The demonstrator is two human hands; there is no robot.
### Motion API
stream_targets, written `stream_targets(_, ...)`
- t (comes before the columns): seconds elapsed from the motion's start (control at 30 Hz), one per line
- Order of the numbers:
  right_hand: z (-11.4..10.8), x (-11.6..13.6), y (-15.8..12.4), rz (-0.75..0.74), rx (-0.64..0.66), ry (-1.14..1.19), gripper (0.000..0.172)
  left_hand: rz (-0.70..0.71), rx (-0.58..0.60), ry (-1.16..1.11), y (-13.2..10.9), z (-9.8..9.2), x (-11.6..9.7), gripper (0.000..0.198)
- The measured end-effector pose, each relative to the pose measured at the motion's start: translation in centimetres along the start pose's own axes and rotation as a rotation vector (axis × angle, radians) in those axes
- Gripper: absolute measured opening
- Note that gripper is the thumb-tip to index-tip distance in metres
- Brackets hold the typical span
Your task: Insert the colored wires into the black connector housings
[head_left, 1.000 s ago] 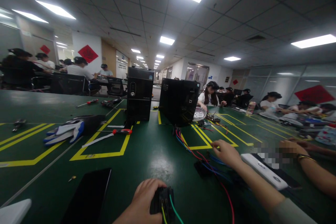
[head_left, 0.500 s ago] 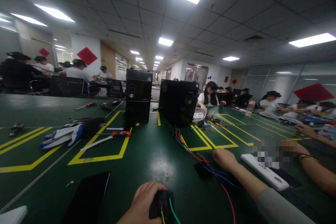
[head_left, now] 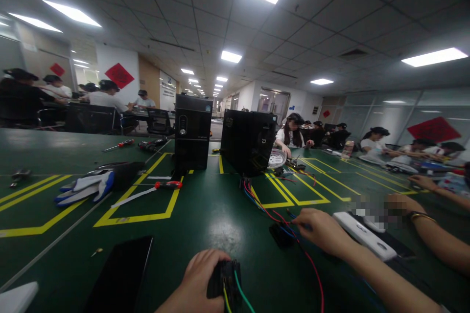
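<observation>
My left hand (head_left: 201, 279) is wrapped round a black block (head_left: 229, 276) at the bottom centre, with small metal contacts on its top. A green wire (head_left: 240, 287) and a yellow wire (head_left: 227, 299) come out of it. To the right, my right hand (head_left: 319, 229) has its fingertips pinched at a bundle of red and blue wires; which strand they hold is hard to make out. The red wire (head_left: 311, 259) curves down past the hand. Just left of the fingers lies another black block (head_left: 281, 234), and the bundle runs back towards a black computer case (head_left: 246, 142).
A second black case (head_left: 193, 132) stands at the back. Left are a red-handled screwdriver (head_left: 168, 185), gloves (head_left: 88, 188) and a dark phone-like slab (head_left: 119, 271). A white power strip (head_left: 367, 235) lies beside my right forearm, near a co-worker's hand (head_left: 400, 205). A basket (head_left: 276, 158) sits behind.
My right hand has moved slightly left to the wires, its fingers reaching forward from a loose fist. My left hand still grips the black block. The view has shifted slightly.
</observation>
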State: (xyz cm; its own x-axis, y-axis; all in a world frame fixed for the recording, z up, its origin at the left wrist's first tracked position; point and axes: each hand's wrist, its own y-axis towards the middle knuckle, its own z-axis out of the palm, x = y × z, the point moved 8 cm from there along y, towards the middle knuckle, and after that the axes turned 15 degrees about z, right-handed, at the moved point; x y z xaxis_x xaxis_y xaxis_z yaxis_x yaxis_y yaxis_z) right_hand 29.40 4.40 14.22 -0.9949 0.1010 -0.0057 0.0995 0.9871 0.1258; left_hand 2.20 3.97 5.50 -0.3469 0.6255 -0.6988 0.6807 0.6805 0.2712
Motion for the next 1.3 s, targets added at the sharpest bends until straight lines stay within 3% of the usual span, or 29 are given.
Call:
stream_targets(0.33, 1.5, 2.4, -0.2, -0.079, 0.04, -0.046, 0.03, 0.015, -0.019, -0.022, 0.0, 0.1, 0.1, 0.046)
stream_targets(0.73, 3.2, 2.8, -0.5, -0.053, 0.141, -0.14, 0.025, 0.011, 0.034, 0.007, 0.1, 0.2, -0.3, 0.044)
stream_targets(1.07, 3.4, 1.9, -0.5, 0.047, 0.062, -0.093, 0.037, 0.006, 0.008, -0.008, 0.0, 0.2, 0.1, 0.044)
stream_targets(1.3, 3.7, 1.9, -0.4, 0.02, 0.101, -0.075, 0.035, 0.008, 0.012, -0.01, 0.0, 0.3, 0.3, 0.046)
